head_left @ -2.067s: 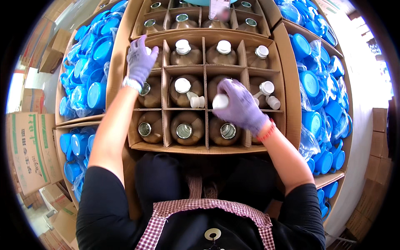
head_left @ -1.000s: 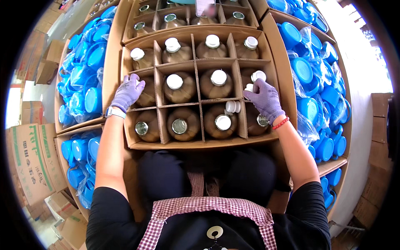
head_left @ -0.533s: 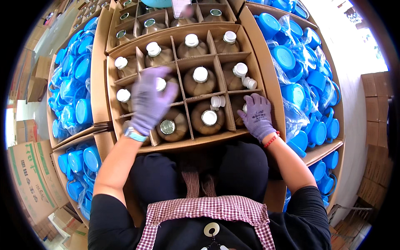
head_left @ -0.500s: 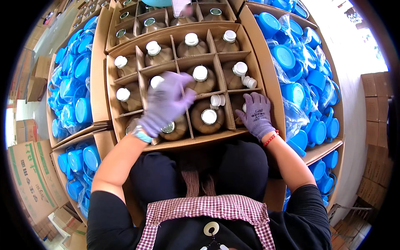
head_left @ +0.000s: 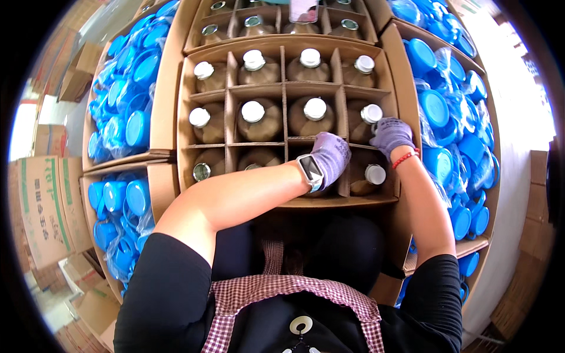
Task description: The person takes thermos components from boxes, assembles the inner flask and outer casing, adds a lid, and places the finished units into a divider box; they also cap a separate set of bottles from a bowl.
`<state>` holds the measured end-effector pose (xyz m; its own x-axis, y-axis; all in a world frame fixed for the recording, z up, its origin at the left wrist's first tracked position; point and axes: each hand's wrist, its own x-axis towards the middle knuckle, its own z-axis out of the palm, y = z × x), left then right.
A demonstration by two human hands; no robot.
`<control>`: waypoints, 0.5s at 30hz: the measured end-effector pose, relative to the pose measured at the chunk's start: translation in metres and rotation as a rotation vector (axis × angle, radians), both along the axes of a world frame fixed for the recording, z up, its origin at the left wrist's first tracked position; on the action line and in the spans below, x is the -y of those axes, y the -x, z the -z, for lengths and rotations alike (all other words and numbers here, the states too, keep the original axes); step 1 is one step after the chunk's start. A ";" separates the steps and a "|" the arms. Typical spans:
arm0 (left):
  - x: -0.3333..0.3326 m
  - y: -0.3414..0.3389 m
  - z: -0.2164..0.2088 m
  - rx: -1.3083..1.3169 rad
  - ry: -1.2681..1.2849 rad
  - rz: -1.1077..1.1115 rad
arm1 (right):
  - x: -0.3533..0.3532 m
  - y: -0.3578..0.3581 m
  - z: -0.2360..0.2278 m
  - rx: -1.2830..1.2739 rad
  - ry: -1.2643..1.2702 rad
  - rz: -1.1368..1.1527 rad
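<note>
An open cardboard carton (head_left: 291,45) in front of me holds clear wide bottles in divided cells. Most bottles wear white caps (head_left: 315,109); the front-left bottle (head_left: 201,172) shows an uncapped mouth. My left hand (head_left: 331,157), in a purple-grey glove, bends closed over the front row, hiding the bottle beneath and whatever its fingers hold. At the right side my gloved right hand (head_left: 393,135) has its fingers closed beside a capped bottle (head_left: 371,113). A bit of white shows at its fingertips, where loose caps lay. Below it sits another capped bottle (head_left: 375,174).
Cartons of blue plastic lidded jugs (head_left: 139,128) flank me on the left, with more blue jugs (head_left: 434,109) on the right. Behind stands another carton of uncapped bottles (head_left: 254,22), with a phone (head_left: 303,10) above it. Stacked boxes (head_left: 44,206) stand far left.
My left hand has swept right from the left-middle cells to the front row. My right hand has moved up from the front-right bottle to the loose caps. The view has shifted left.
</note>
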<state>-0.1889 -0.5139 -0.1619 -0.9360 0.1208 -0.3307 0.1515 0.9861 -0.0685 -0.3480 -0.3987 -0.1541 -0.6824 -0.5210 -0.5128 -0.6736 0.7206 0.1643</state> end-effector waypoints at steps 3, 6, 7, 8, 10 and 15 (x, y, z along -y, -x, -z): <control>0.036 -0.026 -0.027 -0.223 -0.181 0.041 | -0.005 0.002 -0.007 -0.002 0.019 0.010; 0.102 -0.081 -0.083 -0.339 -0.554 -0.120 | -0.020 -0.012 -0.029 -0.146 0.228 0.093; 0.127 -0.104 -0.089 -0.338 -0.606 -0.244 | -0.015 -0.023 -0.041 -0.115 0.361 0.104; 0.149 -0.129 -0.085 -0.379 -0.626 -0.466 | -0.004 -0.038 -0.058 -0.093 0.495 0.120; 0.184 -0.185 -0.071 -0.384 -0.601 -0.729 | 0.020 -0.069 -0.068 0.050 0.836 -0.027; 0.189 -0.266 -0.028 -0.298 -0.477 -0.690 | 0.113 -0.186 -0.033 0.545 0.814 -0.603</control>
